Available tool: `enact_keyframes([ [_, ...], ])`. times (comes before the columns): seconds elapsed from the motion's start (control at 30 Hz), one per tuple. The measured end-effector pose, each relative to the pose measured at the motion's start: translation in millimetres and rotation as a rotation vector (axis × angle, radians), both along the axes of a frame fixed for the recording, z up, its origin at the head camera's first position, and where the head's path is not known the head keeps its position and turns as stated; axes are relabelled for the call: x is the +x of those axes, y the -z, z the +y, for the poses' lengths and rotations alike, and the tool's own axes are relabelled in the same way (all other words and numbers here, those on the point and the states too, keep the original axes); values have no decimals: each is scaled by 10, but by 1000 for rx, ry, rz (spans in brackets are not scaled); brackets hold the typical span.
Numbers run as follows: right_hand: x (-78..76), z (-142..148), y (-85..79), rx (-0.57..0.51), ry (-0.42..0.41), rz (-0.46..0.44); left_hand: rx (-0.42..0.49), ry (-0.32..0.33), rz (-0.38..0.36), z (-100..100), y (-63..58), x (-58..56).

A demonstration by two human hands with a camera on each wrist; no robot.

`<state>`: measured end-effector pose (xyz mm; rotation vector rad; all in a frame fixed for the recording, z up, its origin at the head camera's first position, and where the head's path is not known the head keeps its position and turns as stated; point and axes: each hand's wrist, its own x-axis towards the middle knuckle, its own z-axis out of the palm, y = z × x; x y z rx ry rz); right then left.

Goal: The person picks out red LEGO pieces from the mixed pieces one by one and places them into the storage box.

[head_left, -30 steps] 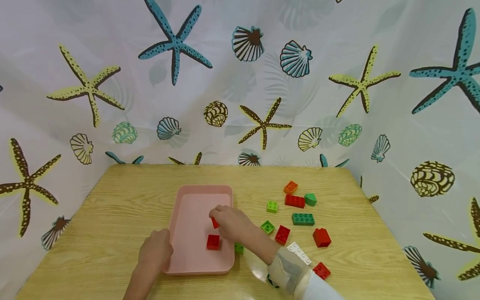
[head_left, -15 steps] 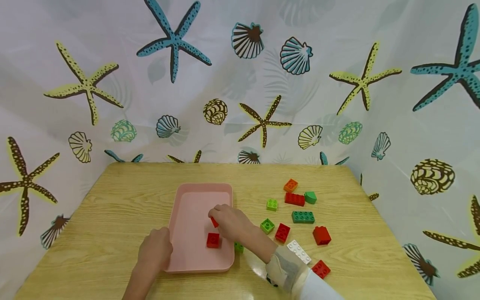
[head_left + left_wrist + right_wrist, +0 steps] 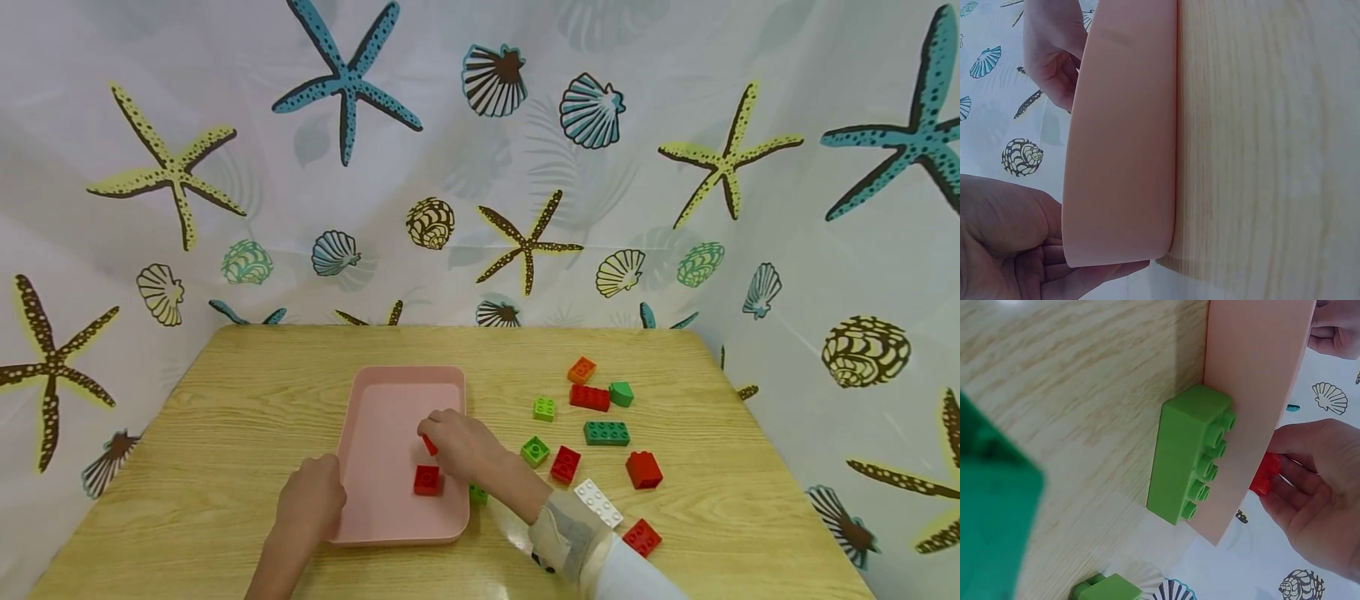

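My right hand (image 3: 465, 450) holds a red toy brick (image 3: 430, 445) over the right part of a shallow pink tray (image 3: 378, 433). The fingers cover most of that brick; the right wrist view shows part of the red brick (image 3: 1264, 475) between thumb and fingers. A second red brick (image 3: 427, 480) lies in the tray, just nearer to me. At the tray's left side, my left hand (image 3: 311, 500) grips the wall, and the left wrist view has its fingers round the tray's end (image 3: 1119, 144).
A light green brick (image 3: 1179, 456) stands against the tray's right outer wall. Farther right lie loose bricks: several red, a white one (image 3: 597, 503), a dark green one (image 3: 607, 433), an orange one (image 3: 582, 370) and light green ones. A patterned curtain (image 3: 450, 167) surrounds the wooden table (image 3: 247, 392).
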<state>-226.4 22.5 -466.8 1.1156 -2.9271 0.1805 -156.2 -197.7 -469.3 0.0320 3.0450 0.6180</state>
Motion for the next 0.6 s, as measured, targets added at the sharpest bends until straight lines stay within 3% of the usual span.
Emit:
enact_keyframes([
  [0.37,8,-16,12,23,2,-20,-5,-10,-16,1,10,-6],
  [0.6,10,-23,13,45,-9,-16,-12,-7,12,-6,32,-9],
])
